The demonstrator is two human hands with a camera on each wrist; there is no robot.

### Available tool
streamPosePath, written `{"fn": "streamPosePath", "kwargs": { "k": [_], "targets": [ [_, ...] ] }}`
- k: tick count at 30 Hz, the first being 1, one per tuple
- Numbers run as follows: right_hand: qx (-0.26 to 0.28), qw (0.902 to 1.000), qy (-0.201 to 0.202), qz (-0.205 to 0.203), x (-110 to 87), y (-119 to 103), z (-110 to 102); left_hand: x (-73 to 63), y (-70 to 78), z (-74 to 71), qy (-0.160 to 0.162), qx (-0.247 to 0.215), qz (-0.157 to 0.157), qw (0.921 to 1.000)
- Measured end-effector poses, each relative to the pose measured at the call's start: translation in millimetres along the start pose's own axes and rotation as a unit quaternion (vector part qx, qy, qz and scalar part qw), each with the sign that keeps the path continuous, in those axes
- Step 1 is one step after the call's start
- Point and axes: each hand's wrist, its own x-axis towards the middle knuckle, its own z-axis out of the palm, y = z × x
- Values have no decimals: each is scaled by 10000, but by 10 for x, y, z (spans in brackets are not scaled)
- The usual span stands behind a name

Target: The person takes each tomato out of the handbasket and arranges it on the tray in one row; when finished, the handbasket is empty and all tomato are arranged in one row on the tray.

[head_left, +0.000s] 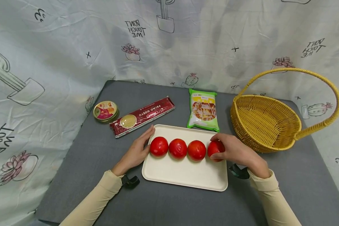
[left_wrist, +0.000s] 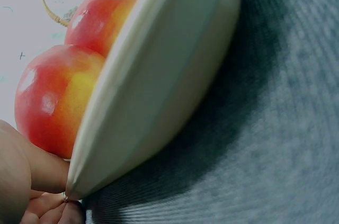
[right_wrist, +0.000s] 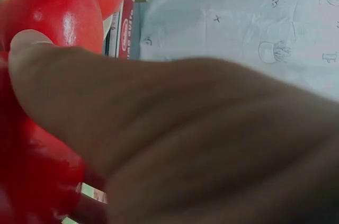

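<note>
A cream rectangular tray [head_left: 183, 175] carries several red apples in a row, including one at the left end [head_left: 159, 146] and two in the middle. My left hand [head_left: 134, 153] grips the tray's left edge; in the left wrist view its thumb [left_wrist: 47, 173] lies at the rim with fingers below. The apples there show a yellow patch on the red. At the row's right end, my right hand [head_left: 238, 152] holds the last apple [head_left: 214, 149] between thumb and fingers. The right wrist view has that apple [right_wrist: 37, 173] partly hidden behind the thumb [right_wrist: 79, 86].
Behind the tray lie a dark red spaghetti pack [head_left: 144, 116] and a green-edged food bag [head_left: 204, 110]. A round tin [head_left: 105, 110] stands at the back left. To the right is a yellow wicker basket [head_left: 265, 122] with a tall arched handle [head_left: 331, 84]. Printed cloth [head_left: 186, 40] hangs around the grey table [head_left: 169, 207].
</note>
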Motion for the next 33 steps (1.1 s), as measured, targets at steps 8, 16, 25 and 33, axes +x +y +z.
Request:
{"fn": "streamPosePath", "kwargs": {
  "k": [8, 16, 25, 33],
  "targets": [
    [101, 9995, -267, 102, -3, -22, 34, -23, 16, -13, -15, -4, -41, 10000],
    [54, 9992, -391, 81, 8, -12, 38, -34, 12, -22, 7, 26, -54, 10000],
    [-214, 9993, -315, 15, 3, -2, 11, -46, -8, -9, 31, 2, -26, 10000],
    [-342, 9987, 380, -18, -14, -4, -85, -27, -13, -32, -5, -108, -59, 9999]
  ]
}}
